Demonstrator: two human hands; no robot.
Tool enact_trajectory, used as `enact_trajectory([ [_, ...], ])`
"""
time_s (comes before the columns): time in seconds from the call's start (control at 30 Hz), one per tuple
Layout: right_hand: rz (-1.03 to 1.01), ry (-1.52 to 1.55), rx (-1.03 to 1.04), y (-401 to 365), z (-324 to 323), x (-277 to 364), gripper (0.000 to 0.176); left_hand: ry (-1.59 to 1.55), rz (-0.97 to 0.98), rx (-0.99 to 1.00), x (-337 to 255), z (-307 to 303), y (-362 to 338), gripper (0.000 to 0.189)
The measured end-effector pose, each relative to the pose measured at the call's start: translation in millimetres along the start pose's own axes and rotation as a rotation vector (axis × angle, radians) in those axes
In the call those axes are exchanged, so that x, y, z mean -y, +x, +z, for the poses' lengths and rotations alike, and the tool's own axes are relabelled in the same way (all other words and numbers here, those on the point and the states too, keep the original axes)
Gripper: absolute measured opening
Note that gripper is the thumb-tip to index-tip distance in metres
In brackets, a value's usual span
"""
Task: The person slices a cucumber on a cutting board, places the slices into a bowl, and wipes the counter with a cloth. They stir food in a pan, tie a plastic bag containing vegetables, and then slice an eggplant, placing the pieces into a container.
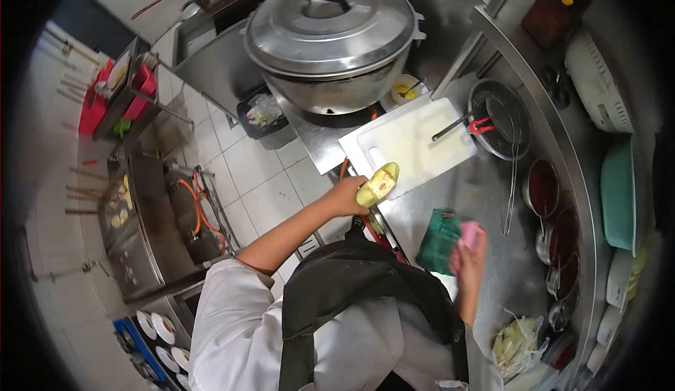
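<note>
My left hand point(346, 197) is closed around a yellow-green vegetable piece point(380, 183) with a pale cut face, held by the near corner of the white cutting board point(422, 141). At the right, my right hand point(470, 254) is closed on a pink cloth-like item point(472, 236), partly blurred. A translucent green container point(437, 240) stands on the steel counter just left of that hand. A dark-handled utensil point(450, 127) lies over the board's right part.
A large lidded pot point(330, 46) stands behind the board, beside a small bowl point(406, 91). Right of the board lie strainers point(499, 118), with sauce containers point(541, 187) beyond. A plastic bag point(517, 345) sits at the lower right. A bin point(264, 113) is left of the pot.
</note>
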State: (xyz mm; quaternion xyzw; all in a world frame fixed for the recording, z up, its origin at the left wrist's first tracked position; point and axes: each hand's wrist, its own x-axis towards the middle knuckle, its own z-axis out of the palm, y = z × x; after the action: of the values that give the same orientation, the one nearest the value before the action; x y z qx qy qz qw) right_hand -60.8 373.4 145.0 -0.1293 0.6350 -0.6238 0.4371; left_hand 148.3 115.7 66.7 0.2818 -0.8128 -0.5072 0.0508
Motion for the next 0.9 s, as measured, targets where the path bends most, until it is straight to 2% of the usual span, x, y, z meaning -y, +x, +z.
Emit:
enact_trajectory([
  [0.03, 0.013, 0.133, 0.100, 16, 17, -10, 0.045, 0.091, 0.040, 0.009, 0, -3, 16, 0.049],
  [0.1, -0.018, -0.029, 0.131, 39, 42, -9, 0.034, 0.273, 0.121, 0.020, -1, -13, 42, 0.047],
  [0.13, -0.068, -0.138, 0.157, 51, 49, -14, 0.031, 0.301, 0.133, 0.018, -1, -17, 52, 0.052],
  [0.23, -0.201, -0.400, 0.155, 86, 56, -44, 0.022, 0.407, -0.081, 0.159, -23, -32, 75, 0.059],
  [0.27, -0.246, -0.482, 0.144, 93, 62, -42, 0.019, 0.407, -0.037, 0.187, -18, -33, 81, 0.065],
  [0.37, -0.118, -0.777, 0.024, 100, 89, -33, 0.019, 0.459, 0.017, 0.241, -8, -41, 93, 0.064],
  [0.5, -0.075, -0.956, 0.067, 106, 110, -42, 0.018, 0.407, 0.033, 0.309, -4, -52, 101, 0.064],
  [0.6, -0.050, -1.004, 0.100, 107, 118, -44, 0.016, 0.365, 0.082, 0.317, -1, -55, 103, 0.064],
  [0.7, -0.014, -1.111, 0.069, 105, 128, -41, 0.017, 0.349, 0.052, 0.338, 6, -55, 105, 0.065],
  [0.8, 0.096, -1.183, 0.080, 102, 140, -27, 0.018, 0.377, 0.113, 0.307, 10, -56, 107, 0.065],
  [0.9, 0.090, -1.181, 0.095, 105, 140, -28, 0.020, 0.369, 0.126, 0.337, 14, -57, 111, 0.065],
])
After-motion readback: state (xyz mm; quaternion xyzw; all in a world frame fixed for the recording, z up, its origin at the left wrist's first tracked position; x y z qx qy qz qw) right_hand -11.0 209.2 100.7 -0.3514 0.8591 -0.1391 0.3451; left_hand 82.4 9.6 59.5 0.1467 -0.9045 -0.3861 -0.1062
